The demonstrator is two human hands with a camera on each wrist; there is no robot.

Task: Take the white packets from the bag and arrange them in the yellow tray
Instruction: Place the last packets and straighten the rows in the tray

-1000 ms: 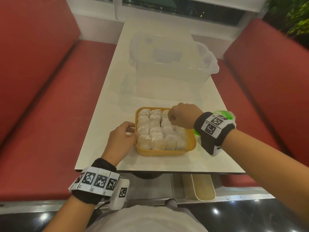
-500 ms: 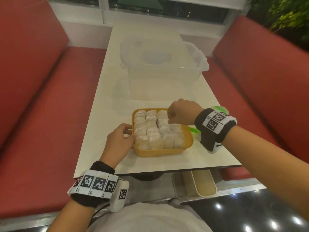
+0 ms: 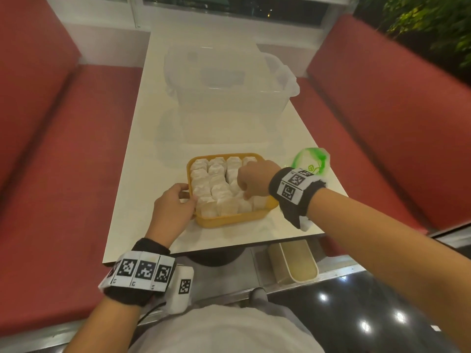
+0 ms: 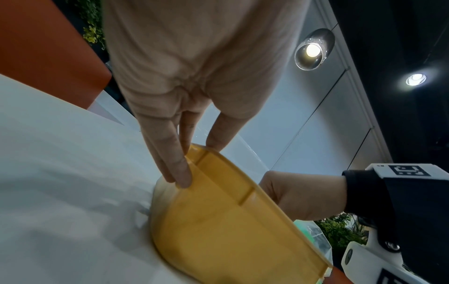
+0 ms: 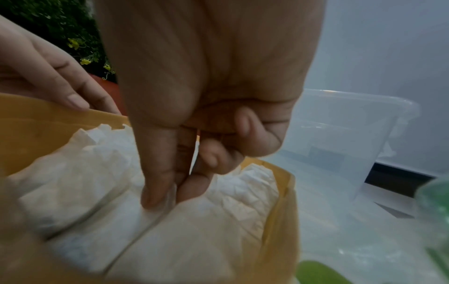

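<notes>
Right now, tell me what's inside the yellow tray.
The tray holds white packets standing upright in packed rows. The right hand reaches in among them, fingertips pushed between two packets. The tray floor and the packets under the hand are hidden.

A white worktop (image 3: 158, 174) runs between two red booth benches, one on its left (image 3: 63, 161) and one on its right (image 3: 382, 138). Beyond its far end is a dark window (image 3: 229, 6), with green foliage (image 3: 433, 26) behind the right bench. Beneath its near end lies glossy dark floor (image 3: 369, 314); round lamps (image 4: 313, 50) glow overhead.
</notes>
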